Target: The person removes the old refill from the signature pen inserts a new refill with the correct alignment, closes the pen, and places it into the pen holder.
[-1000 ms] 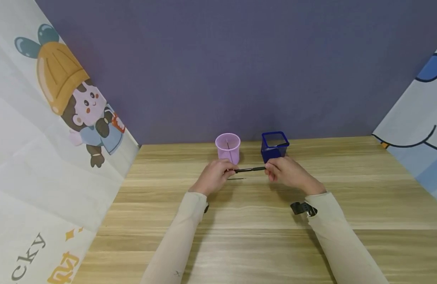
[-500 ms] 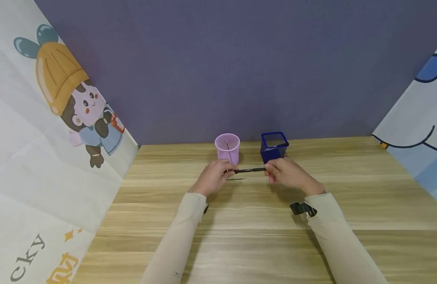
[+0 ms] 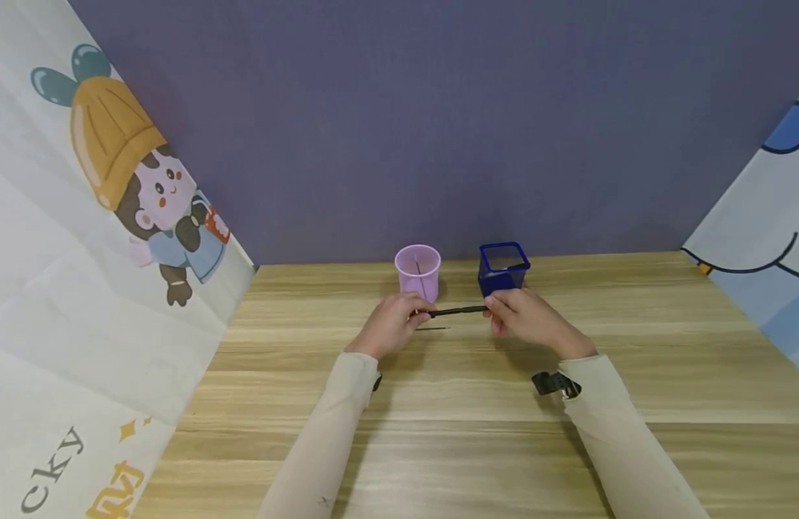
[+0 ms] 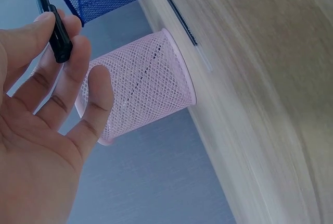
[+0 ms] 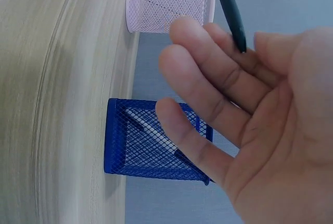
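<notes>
Both hands hold a black pen (image 3: 458,311) level above the table, one at each end. The left hand (image 3: 393,322) pinches its clip end between thumb and fingers; in the left wrist view the clip and end of the pen (image 4: 58,39) show, and the little finger stands free. At the pointed end, the right hand (image 3: 526,317) pinches with thumb and forefinger, its other fingers loosely bent in the right wrist view. On the table just below the pen lies a thin dark pen refill (image 3: 432,329) with a clear end, partly hidden by the left hand in the head view.
A pink mesh cup (image 3: 417,270) stands behind the left hand with a thin dark refill inside. Behind the right hand is a blue square mesh pen holder (image 5: 156,139) with a white-and-black pen in it. A dark wall (image 3: 464,130) rises at the table's (image 3: 477,447) back edge.
Both hands stay in place on the pen. The sheen along the pen's barrel has dulled. The cup, pen holder and refill have not moved on the table.
</notes>
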Motion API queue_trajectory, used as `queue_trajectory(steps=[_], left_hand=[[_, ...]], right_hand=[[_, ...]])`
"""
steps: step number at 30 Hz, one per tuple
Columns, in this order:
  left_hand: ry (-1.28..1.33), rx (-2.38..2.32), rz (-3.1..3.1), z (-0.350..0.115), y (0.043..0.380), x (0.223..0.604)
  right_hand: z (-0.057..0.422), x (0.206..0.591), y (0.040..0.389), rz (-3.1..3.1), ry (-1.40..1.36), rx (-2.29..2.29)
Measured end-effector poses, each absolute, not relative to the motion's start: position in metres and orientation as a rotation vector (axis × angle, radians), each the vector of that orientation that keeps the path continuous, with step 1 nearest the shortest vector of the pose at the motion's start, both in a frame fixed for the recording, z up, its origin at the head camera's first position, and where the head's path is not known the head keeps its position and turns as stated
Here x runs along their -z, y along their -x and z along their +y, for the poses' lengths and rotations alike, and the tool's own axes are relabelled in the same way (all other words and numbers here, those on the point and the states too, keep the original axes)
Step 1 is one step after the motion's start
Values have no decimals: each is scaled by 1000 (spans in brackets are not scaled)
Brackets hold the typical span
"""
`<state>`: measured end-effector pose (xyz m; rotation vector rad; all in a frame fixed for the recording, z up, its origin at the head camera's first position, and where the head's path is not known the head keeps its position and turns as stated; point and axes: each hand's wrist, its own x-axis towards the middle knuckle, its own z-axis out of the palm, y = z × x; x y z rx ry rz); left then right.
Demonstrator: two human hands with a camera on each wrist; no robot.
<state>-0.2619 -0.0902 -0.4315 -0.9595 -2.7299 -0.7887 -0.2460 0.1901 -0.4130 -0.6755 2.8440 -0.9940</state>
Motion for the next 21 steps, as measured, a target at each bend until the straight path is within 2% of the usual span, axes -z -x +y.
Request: queue_trajectory(steps=[21], left_hand=[[946,780,-2720,-94,264,431]], right_hand=[[193,415,245,2841,702,1071]])
